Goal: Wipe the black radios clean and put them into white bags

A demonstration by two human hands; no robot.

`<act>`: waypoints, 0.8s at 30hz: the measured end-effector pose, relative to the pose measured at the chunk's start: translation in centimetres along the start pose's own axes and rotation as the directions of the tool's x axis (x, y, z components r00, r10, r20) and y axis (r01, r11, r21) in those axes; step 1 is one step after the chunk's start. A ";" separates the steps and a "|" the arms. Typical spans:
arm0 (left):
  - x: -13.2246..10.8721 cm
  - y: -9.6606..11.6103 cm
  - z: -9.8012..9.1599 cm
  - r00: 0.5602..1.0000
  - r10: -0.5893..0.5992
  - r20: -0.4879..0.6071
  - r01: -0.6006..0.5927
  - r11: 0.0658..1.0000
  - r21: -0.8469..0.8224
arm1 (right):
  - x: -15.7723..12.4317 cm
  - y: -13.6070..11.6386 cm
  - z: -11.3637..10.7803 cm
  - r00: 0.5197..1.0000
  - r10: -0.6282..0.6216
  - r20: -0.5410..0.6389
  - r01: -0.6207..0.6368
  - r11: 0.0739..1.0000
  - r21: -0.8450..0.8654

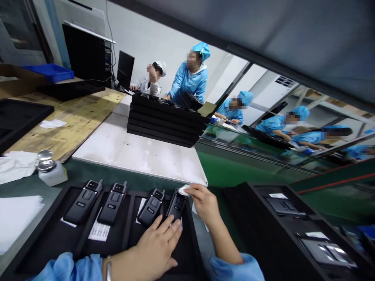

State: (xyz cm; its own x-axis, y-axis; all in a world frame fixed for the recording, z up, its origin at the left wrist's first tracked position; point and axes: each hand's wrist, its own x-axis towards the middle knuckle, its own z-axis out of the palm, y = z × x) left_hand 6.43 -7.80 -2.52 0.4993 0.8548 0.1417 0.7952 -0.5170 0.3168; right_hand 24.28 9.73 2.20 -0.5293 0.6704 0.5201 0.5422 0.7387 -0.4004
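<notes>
1. The rightmost handset (pixel 176 203) lies in a black tray (pixel 52 230) at six o'clock, last of four in the row.
2. The right hand (pixel 205 203) pinches a white cloth pad (pixel 184 190) against its top end; the left hand (pixel 156 244) steadies its lower end, fingers loosely spread.
3. I judge the wiping is on its last piece; whether the three handsets (pixel 112 203) at nine o'clock are finished cannot be told.
4. A second tray (pixel 293 218) at three o'clock is cut off, and the stacked trays (pixel 164 121) at twelve hide their contents.
</notes>
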 end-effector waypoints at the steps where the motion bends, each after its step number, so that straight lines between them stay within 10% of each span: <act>1: 0.8 0.1 0.6 1.000 -0.006 0.004 0.006 1.000 0.000 | 0.6 0.3 0.8 0.999 -0.027 0.036 0.027 1.000 0.009; 6: 1.9 -0.2 2.0 1.000 0.007 0.009 -0.007 1.000 0.004 | 1.4 1.4 2.9 0.986 -0.092 0.136 0.087 0.995 0.043; 16: 1.8 -0.6 2.4 0.999 0.018 0.040 -0.016 0.999 -0.033 | -1.6 3.2 -1.9 0.987 -0.076 0.141 0.079 0.997 -0.022; 24: 1.7 -0.5 1.8 0.999 0.015 0.048 -0.016 1.000 0.022 | 1.2 0.8 2.0 0.981 -0.126 0.148 0.126 0.992 0.009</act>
State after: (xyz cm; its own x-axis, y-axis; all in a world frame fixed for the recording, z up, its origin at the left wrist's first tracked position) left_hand 7.48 -6.20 -4.14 0.5274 0.8435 0.1016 0.7942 -0.5319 0.2938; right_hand 22.75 11.23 1.00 -0.6842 0.5747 0.4489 0.4653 0.8180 -0.3381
